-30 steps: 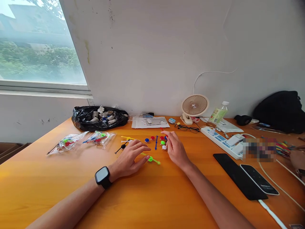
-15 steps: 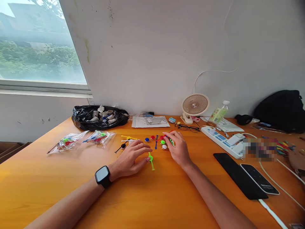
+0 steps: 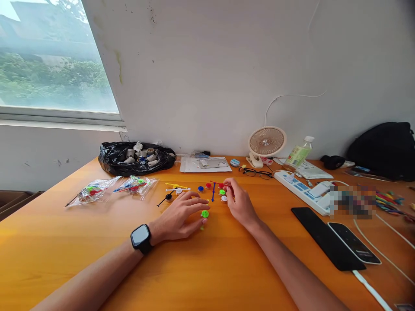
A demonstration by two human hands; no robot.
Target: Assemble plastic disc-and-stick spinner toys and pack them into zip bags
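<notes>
My left hand (image 3: 181, 214), with a smartwatch (image 3: 140, 236) on the wrist, curves its thumb and forefinger around a small green plastic spinner (image 3: 205, 214). The spinner's thin arrow is partly behind the fingertips. With its fingers curled together, my right hand (image 3: 240, 204) is close by a red spinner (image 3: 221, 185); whatever is in the pinch is hidden. Beside it lie a green disc (image 3: 222, 192), a white disc (image 3: 224, 198) and a blue arrow (image 3: 213, 192). Farther left are a blue disc (image 3: 200, 189), a yellow arrow spinner (image 3: 175, 186), a white spinner (image 3: 178, 190) and a black one (image 3: 168, 197).
Two clear bags (image 3: 92, 191) of spinner parts lie at left, before a black plastic bag (image 3: 106, 159). Behind stand papers (image 3: 191, 166), a fan (image 3: 266, 142), glasses (image 3: 256, 173) and a bottle (image 3: 296, 154). A power strip (image 3: 301, 192) and a black pad (image 3: 319, 237) lie at right.
My right fingers have curled in, and the green arrow seen under them is out of sight. The green spinner's arrow by my left hand has turned. The co-worker's hand at right has mostly left view.
</notes>
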